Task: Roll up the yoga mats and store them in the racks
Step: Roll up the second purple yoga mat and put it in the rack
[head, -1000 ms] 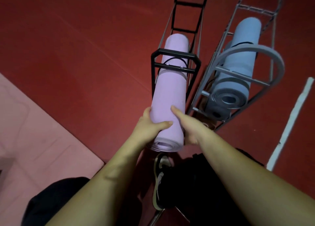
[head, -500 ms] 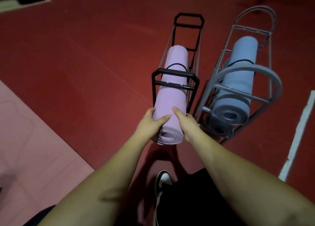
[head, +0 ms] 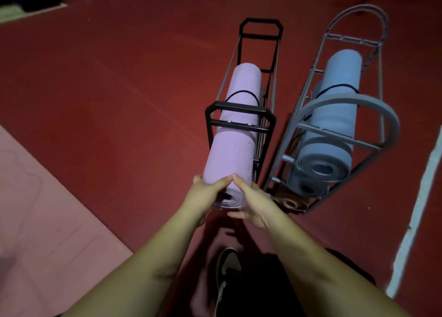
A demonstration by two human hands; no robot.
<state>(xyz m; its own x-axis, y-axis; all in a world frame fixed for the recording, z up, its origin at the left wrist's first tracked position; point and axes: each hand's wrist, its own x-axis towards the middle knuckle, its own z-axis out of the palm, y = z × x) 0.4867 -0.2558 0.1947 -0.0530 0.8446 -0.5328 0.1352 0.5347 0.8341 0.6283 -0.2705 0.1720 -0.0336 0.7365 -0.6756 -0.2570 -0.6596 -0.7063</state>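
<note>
Storing step: both hands, left hand (head: 205,192) and right hand (head: 251,202), curled round lilac rolled mat (head: 235,135) inside black rack (head: 241,123); next, probably push fully home, then let go.

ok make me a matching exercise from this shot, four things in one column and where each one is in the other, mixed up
Things
1. rolled lilac yoga mat
2. rolled blue-grey yoga mat
3. flat pink yoga mat
4. white painted floor line

Places
A. spread on the red floor at the left
B. inside the grey arched wire rack
C. along the floor at the far right
D. inside the black angular metal rack, its near end held by the left hand and right hand

Pairs: 1-D, 2-B, 3-A, 4-C
</note>
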